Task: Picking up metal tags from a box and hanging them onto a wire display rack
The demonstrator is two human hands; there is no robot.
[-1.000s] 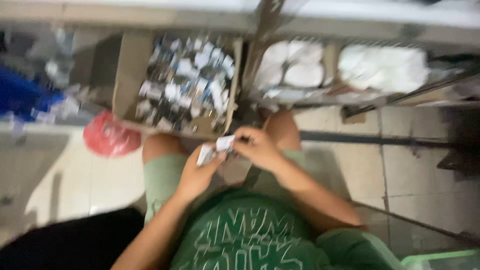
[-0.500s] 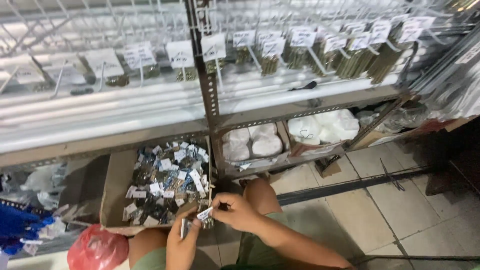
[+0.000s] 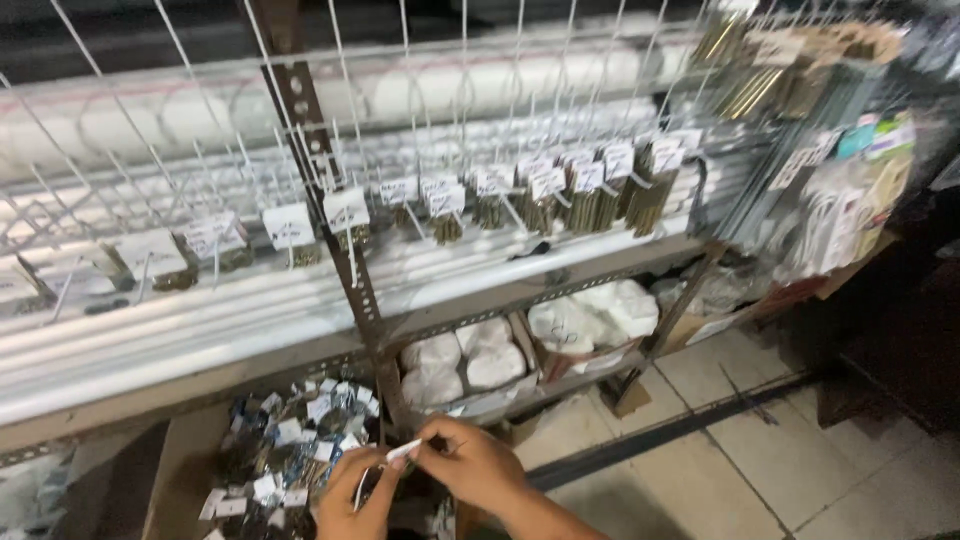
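My left hand point(image 3: 352, 498) and my right hand point(image 3: 470, 463) meet low in the head view, both pinching one small white-carded packet point(image 3: 400, 452) between their fingertips. Just left of them stands an open cardboard box point(image 3: 180, 475) filled with several similar small packets point(image 3: 290, 440). Above, a white wire grid point(image 3: 300, 180) carries rows of hanging packets with white header cards point(image 3: 545, 185) and brass-coloured contents.
A perforated metal upright point(image 3: 340, 240) runs down the rack just behind my hands. White bagged goods point(image 3: 465, 360) sit in cartons on the low shelf. More hanging packages point(image 3: 850, 200) crowd the right. Pale floor tiles point(image 3: 760, 450) with a dark rail lie to the right.
The view has tilted up from my lap and the floor to the wire rack. My hands stay together on the small packet, now at the bottom edge of the view.
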